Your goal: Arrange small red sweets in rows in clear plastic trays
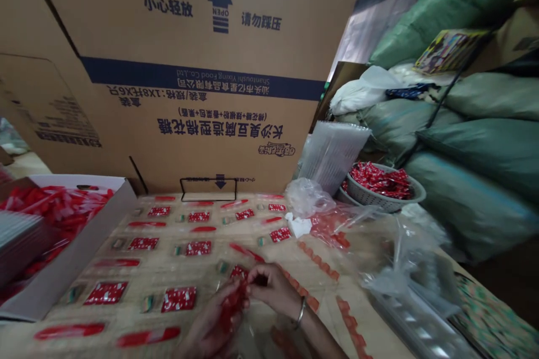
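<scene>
My left hand point(217, 314) is closed around a bunch of red packets point(231, 307), blurred by motion. Close beside it, my right hand point(273, 287), with a bangle at the wrist, pinches thumb and finger together at the upper edge of these packets; what lies between the fingertips is hard to make out. Just beyond the fingers, a red packet with white marks point(239, 272) lies on the table. To the left are rows of clear trays, each with a red-and-white packet point(179, 299), a small greenish piece point(147, 303) and a red plastic utensil point(148, 336).
A large cardboard box point(202, 140) stands behind the rows. At left, a white box point(90, 247) contains red utensils. Orange-red scalloped strips point(351, 328) and clear plastic trays point(408, 314) lie at right. Behind them is a grey basket point(370, 197) of red packets. Green sacks point(475, 196) are piled beyond.
</scene>
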`<state>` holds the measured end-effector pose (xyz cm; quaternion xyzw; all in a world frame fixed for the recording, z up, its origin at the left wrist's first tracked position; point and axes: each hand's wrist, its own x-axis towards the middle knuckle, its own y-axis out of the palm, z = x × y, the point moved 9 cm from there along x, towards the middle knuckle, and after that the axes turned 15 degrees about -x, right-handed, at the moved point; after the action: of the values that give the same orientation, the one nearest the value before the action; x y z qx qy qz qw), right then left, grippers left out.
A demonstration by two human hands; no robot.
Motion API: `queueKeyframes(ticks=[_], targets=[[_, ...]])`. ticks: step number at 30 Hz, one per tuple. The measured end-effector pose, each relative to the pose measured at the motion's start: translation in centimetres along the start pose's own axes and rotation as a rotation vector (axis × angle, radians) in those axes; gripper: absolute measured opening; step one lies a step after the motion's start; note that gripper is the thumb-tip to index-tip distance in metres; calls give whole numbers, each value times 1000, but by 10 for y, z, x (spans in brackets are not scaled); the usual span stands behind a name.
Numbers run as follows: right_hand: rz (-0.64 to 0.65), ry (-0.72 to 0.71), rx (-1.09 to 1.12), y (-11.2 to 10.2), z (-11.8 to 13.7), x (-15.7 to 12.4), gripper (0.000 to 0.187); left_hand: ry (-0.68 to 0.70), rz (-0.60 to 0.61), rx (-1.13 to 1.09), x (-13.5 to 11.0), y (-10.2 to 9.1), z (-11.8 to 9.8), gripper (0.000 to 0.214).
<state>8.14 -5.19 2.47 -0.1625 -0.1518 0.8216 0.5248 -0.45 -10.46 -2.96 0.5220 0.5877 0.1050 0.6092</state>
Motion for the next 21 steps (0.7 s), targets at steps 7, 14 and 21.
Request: queueKeyframes(ticks=[7,14,21], targets=[[57,46,91,23,0,-34,1,-107,237,226,-29,1,12,24],[98,105,65,56,-6,-64,8,-204,278,336,-63,-14,24,23],[-17,81,116,61,1,-59,3,-44,215,352,-62,-28,9,25]])
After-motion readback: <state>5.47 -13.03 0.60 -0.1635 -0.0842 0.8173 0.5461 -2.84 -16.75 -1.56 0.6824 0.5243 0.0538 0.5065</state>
